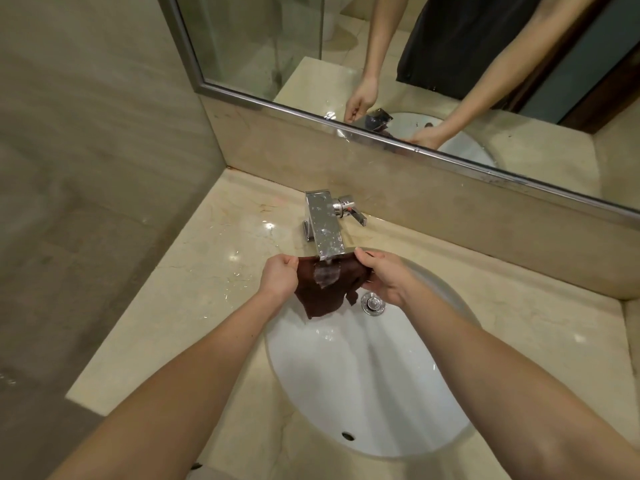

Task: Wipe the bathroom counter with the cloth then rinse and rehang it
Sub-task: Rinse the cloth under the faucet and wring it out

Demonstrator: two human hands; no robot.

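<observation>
I am holding the cloth (320,289) stretched between my two hands, directly under the tap's (323,225) spout and over the back of the sink (363,382). Its long axis is running left to right, from one pinch to the other, with a loose corner hanging down toward the drain (373,304). Water seems to be landing on its middle, though the pale patch there is too blurred for me to be sure. My left hand (278,277) is clamped on the left edge, fingers closed over the fabric; my right hand (381,277) is clamped on the right edge, thumb on top. Both are equally near the cloth. The tap lever (353,211) is lying just beyond my right hand, so I judge that hand is the nearer one for shutting the water off. The table (194,271) around the sink is glistening with wet streaks.
</observation>
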